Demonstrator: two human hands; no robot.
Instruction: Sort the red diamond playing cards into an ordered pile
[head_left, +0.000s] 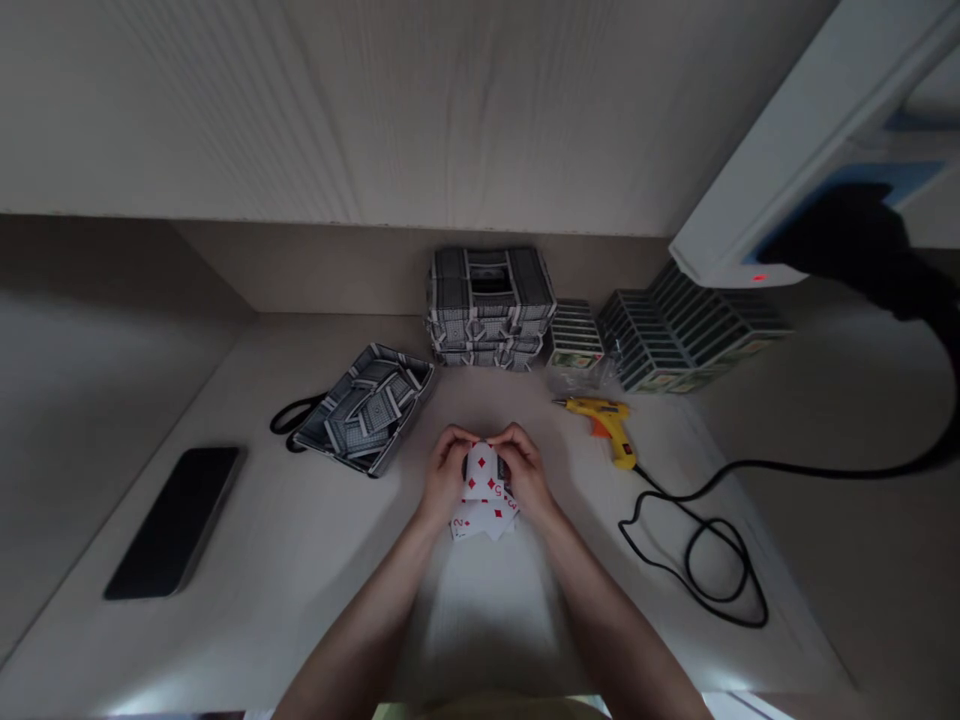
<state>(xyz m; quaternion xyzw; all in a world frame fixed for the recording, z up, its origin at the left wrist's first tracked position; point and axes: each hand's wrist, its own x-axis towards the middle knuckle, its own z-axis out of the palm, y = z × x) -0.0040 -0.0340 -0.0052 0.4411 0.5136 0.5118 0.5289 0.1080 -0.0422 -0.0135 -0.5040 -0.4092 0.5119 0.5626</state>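
Note:
Between my two hands a five of diamonds playing card [481,474] is held by its far edge and looks bent. My left hand [448,470] grips its left side, fingers curled with the tips at the top edge. On the other side my right hand [525,468] pinches the same card, its fingertips nearly meeting the left ones. Beneath lie loose playing cards [480,520], face up and overlapping, with red diamonds showing. A dark patterned bit shows beside my right fingers; what it belongs to is partly hidden.
An open box made of cards [390,455] holds several folded cards; black scissor handles [295,415] poke out beside it. Card-built boxes [491,300] are stacked behind. Card packs [660,335], a yellow glue gun [611,425] with looped cord, and a phone [176,520] flank my hands. A power strip [810,170] hangs upper right.

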